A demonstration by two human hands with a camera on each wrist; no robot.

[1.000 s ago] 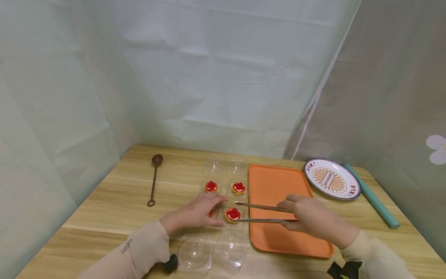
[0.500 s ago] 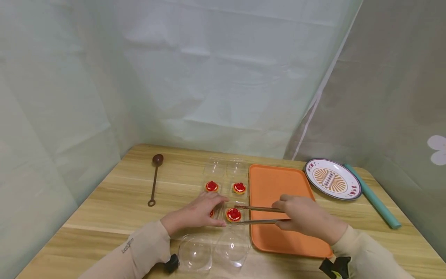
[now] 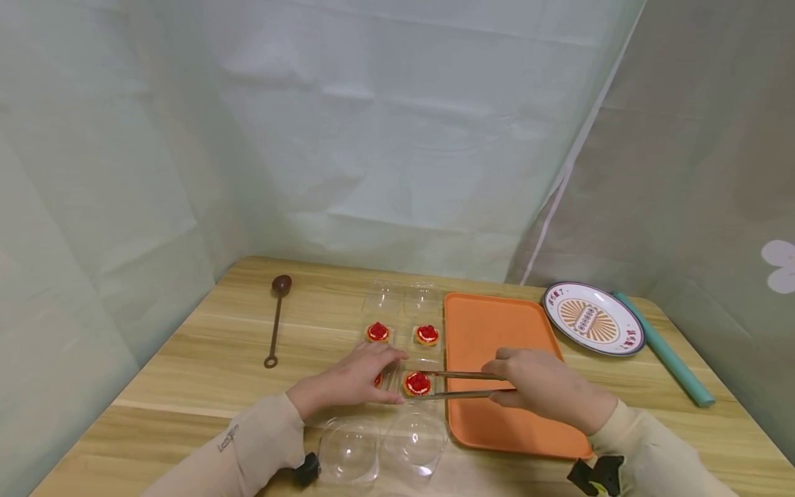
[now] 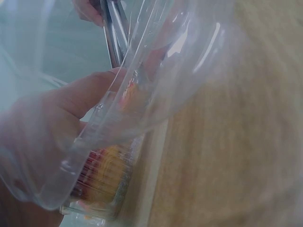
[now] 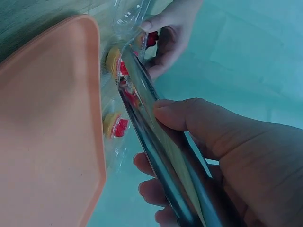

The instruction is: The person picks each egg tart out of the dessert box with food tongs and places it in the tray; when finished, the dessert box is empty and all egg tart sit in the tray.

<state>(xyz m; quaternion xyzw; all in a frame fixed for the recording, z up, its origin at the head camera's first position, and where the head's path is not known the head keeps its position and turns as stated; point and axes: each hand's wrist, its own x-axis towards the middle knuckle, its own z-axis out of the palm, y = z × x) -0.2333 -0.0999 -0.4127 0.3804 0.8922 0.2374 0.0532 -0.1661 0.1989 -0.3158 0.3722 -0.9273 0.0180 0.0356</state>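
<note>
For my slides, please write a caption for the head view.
Right hand holds metal tongs at a red-topped tart in clear packaging, beside an orange tray.

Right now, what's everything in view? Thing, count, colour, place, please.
table: 1, light wood, across the foreground
backdrop: count unclear, grey-green, behind
tray: 1, orange, right of centre
clear containers: count unclear, transparent, left of tray
tarts: 4, red-topped, in the clear containers
tongs: 1, silver, tips beside the near-right tart
plate: 1, white, right of tray
rod: 1, teal, right of plate
spoon: 1, brown, table's left side
sleeves: 2, beige, bottom edge
wrist pieces: 2, black, by the cuffs
left hand: 1, bare, at near-left tart
right hand: 1, bare, on the tongs
</note>
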